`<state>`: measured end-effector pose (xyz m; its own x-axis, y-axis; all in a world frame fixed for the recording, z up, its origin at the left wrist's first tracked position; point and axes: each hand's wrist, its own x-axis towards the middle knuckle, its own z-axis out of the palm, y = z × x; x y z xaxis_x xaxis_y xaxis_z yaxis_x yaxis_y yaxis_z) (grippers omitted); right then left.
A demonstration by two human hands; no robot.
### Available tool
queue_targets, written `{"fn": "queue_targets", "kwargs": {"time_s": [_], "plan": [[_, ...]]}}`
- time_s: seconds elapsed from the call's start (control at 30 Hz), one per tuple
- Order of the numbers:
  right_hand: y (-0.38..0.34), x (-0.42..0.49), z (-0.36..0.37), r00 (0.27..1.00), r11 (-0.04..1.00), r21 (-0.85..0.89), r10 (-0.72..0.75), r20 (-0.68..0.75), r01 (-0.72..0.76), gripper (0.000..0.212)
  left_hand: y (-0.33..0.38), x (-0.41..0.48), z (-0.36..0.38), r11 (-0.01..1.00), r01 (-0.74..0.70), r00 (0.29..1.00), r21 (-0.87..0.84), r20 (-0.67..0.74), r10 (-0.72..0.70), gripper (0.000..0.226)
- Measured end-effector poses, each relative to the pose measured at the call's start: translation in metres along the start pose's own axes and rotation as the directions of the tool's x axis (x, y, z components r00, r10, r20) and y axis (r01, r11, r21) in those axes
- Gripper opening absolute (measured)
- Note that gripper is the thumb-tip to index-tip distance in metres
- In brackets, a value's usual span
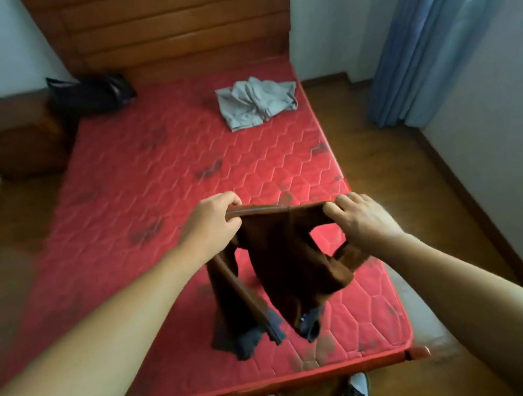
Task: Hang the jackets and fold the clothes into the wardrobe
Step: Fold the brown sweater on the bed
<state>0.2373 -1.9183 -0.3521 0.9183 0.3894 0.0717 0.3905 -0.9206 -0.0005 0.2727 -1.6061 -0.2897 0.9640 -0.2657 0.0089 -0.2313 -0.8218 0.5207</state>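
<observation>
Brown garment (282, 261) looks like soft matt cloth. Red mattress (152, 185) is quilted fabric with a slight sheen. Headboard (170, 20) is glossy wood.

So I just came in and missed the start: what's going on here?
A person stands at the foot of a red mattress, holding a brown garment up by its top edge, with the left hand and right hand each pinching one end. It hangs above the mattress, not yet folded. A crumpled grey garment lies farther up, near the right edge, untouched.
</observation>
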Motion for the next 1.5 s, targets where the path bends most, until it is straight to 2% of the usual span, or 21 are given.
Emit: {"fn": "queue_targets", "kwargs": {"time_s": [0.07, 0.2, 0.3, 0.47, 0.53, 0.6, 0.67, 0.73, 0.87, 0.9, 0.93, 1.0, 1.07, 1.2, 1.3, 1.37, 1.43, 1.5], "plan": [[0.003, 0.001, -0.032, 0.996, 0.997, -0.008, 0.072, -0.056, -0.073, 0.031, -0.009, -0.004, -0.04, 0.999, -0.002, 0.998, 0.047, -0.06, 0.005, 0.02], [-0.01, 0.016, -0.081, 0.986, 0.992, -0.03, 0.116, -0.118, -0.12, 0.033, -0.019, -0.021, -0.09, 0.992, -0.01, 0.997, 0.123, -0.076, 0.019, 0.019], [-0.028, 0.032, -0.099, 0.975, 0.987, -0.005, 0.156, -0.161, -0.159, 0.038, -0.011, -0.029, -0.109, 0.999, 0.043, 0.994, 0.012, -0.103, -0.042, 0.014], [-0.055, 0.045, -0.109, 0.953, 0.958, -0.015, 0.283, -0.112, -0.286, 0.06, 0.012, -0.034, -0.148, 0.977, 0.037, 0.99, -0.211, -0.124, -0.064, 0.018], [-0.07, 0.051, -0.1, 0.924, 0.924, 0.036, 0.381, -0.027, -0.38, 0.056, 0.028, -0.039, -0.162, 0.938, 0.023, 0.992, -0.346, -0.112, -0.065, 0.017], [-0.09, 0.055, -0.086, 0.895, 0.885, 0.144, 0.427, 0.129, -0.443, 0.051, 0.044, -0.046, -0.176, 0.878, -0.016, 0.994, -0.478, -0.1, -0.036, 0.021], [-0.117, 0.058, -0.073, 0.881, 0.841, 0.308, 0.349, 0.32, -0.445, 0.066, 0.057, -0.054, -0.191, 0.818, -0.043, 0.997, -0.573, -0.076, -0.001, 0.026], [-0.147, 0.066, -0.063, 0.874, 0.757, 0.494, 0.209, 0.439, -0.428, 0.073, 0.064, -0.061, -0.205, 0.77, -0.062, 0.998, -0.635, -0.055, 0.035, 0.029], [-0.192, 0.09, -0.046, 0.889, 0.565, 0.724, 0.037, 0.456, -0.395, 0.067, 0.059, -0.074, -0.222, 0.73, -0.083, 0.996, -0.678, -0.037, 0.078, 0.03], [-0.204, 0.094, -0.054, 0.89, 0.556, 0.739, 0.004, 0.456, -0.381, 0.058, 0.054, -0.077, -0.224, 0.726, -0.083, 0.996, -0.683, -0.043, 0.074, 0.031], [-0.213, 0.097, -0.056, 0.884, 0.59, 0.723, -0.033, 0.466, -0.359, 0.043, 0.048, -0.081, -0.227, 0.724, -0.082, 0.997, -0.685, -0.054, 0.062, 0.031], [-0.224, 0.105, -0.05, 0.91, 0.669, 0.691, -0.049, 0.411, -0.276, 0.026, 0.032, -0.089, -0.232, 0.724, -0.066, 0.996, -0.686, -0.087, 0.009, 0.029], [-0.23, 0.108, -0.049, 0.951, 0.723, 0.666, -0.039, 0.308, -0.186, 0.025, 0.006, -0.098, -0.237, 0.751, -0.034, 0.984, -0.659, -0.152, -0.089, 0.029], [-0.225, 0.118, -0.05, 0.977, 0.726, 0.662, 0.062, 0.206, -0.186, 0.032, -0.058, -0.124, -0.242, 0.897, 0.107, 0.915, -0.43, -0.311, -0.258, 0.016], [-0.225, 0.126, -0.061, 0.999, 0.766, 0.643, 0.052, -0.01, -0.033, 0.024, -0.098, -0.148, -0.237, 0.924, 0.259, 0.877, -0.28, -0.333, -0.347, 0.011], [-0.228, 0.126, -0.074, 0.985, 0.798, 0.601, 0.066, -0.16, 0.044, 0.024, -0.119, -0.158, -0.229, 0.924, 0.339, 0.868, -0.177, -0.32, -0.38, 0.003], [-0.228, 0.126, -0.088, 0.945, 0.849, 0.521, 0.089, -0.314, 0.093, 0.025, -0.132, -0.163, -0.22, 0.913, 0.398, 0.865, -0.088, -0.294, -0.406, 0.01], [-0.227, 0.126, -0.106, 0.915, 0.876, 0.471, 0.099, -0.391, 0.107, 0.024, -0.137, -0.163, -0.214, 0.899, 0.436, 0.869, -0.037, -0.245, -0.431, 0.002]]}}
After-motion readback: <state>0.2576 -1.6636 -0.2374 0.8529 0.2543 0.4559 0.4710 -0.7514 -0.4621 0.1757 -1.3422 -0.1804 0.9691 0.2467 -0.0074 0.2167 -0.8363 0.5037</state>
